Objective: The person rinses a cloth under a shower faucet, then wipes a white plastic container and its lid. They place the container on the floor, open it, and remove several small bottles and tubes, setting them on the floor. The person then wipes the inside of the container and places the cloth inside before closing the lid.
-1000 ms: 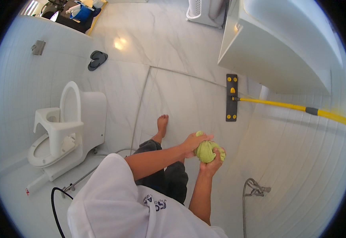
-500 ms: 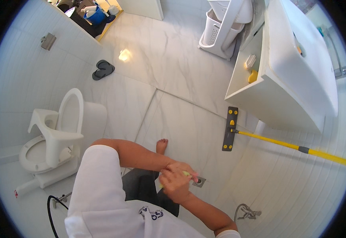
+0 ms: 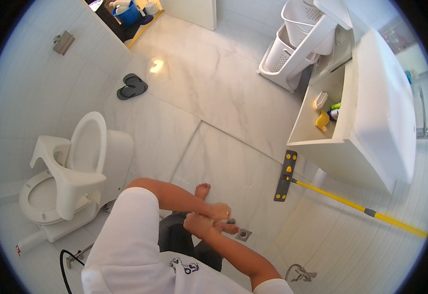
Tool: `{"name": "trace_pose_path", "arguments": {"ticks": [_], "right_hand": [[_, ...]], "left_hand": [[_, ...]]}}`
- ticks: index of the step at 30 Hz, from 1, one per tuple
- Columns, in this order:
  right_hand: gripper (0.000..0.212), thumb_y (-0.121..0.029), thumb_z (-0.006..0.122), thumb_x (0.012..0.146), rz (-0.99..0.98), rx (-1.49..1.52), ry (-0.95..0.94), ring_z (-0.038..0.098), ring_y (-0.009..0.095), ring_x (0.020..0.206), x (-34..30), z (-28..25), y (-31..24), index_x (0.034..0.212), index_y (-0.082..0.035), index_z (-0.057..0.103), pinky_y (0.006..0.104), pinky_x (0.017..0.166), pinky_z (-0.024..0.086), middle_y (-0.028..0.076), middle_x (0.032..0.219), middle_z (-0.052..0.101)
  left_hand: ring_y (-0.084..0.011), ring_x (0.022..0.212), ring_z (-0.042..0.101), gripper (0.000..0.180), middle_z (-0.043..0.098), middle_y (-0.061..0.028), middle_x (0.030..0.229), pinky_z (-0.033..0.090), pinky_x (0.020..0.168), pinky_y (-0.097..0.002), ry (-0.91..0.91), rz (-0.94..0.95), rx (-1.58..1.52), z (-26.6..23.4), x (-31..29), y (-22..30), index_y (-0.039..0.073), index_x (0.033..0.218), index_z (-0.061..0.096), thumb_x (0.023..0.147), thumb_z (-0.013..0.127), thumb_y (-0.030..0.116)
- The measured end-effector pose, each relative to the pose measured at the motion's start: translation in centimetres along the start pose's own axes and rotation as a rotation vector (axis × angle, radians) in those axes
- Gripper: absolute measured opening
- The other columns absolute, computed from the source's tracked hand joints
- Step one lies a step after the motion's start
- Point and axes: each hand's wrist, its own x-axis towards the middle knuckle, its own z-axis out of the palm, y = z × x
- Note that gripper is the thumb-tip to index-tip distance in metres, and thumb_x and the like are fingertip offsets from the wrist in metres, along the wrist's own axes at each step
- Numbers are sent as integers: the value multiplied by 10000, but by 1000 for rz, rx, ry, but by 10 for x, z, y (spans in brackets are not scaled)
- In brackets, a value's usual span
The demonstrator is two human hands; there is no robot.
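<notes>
My left hand (image 3: 220,211) and my right hand (image 3: 198,225) are close together in front of my dark trousers (image 3: 174,232), low over the tiled floor. Both are closed round a small yellow-green thing (image 3: 213,223), which looks soft like a cloth. Only a bit of it shows between them, so its full shape is hidden. Just beyond my hands are my bare feet (image 3: 202,190). A square floor drain (image 3: 243,235) lies to the right of them, with a small round dark piece (image 3: 231,221) nearby.
A flat mop (image 3: 286,175) with a yellow handle leans at right, below an open drawer (image 3: 317,132). White laundry baskets (image 3: 278,54) stand at the back right. Left are a toilet (image 3: 89,144), a white plastic stool (image 3: 66,179) and black flip-flops (image 3: 132,87). A wall-side tap (image 3: 301,273) sits lower right.
My hands have shifted from lying one over the other to fists side by side, the right farther left. Less of the yellow-green thing shows. The view has tilted slightly.
</notes>
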Motion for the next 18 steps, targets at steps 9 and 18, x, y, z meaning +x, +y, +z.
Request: {"name": "trace_pose_path", "arguments": {"ticks": [9,18], "right_hand": [[45,-120,573,616,-12,23,-336,571,243,677,59,31,23,635,-83,590,352,698,455,79,693,568],[41,-121,570,622,-106,-21,-239,566,246,689,88,39,62,640,-85,575,366,702,449,72,694,558]], "left_hand": [[-311,708,597,242,607,-176,792,459,633,-393,259,-48,49,-21,-9,-37,73,913,585,732,464,180],[-349,742,588,186,595,-204,782,454,689,-436,544,-71,95,-36,16,-78,32,812,561,736,474,178]]}}
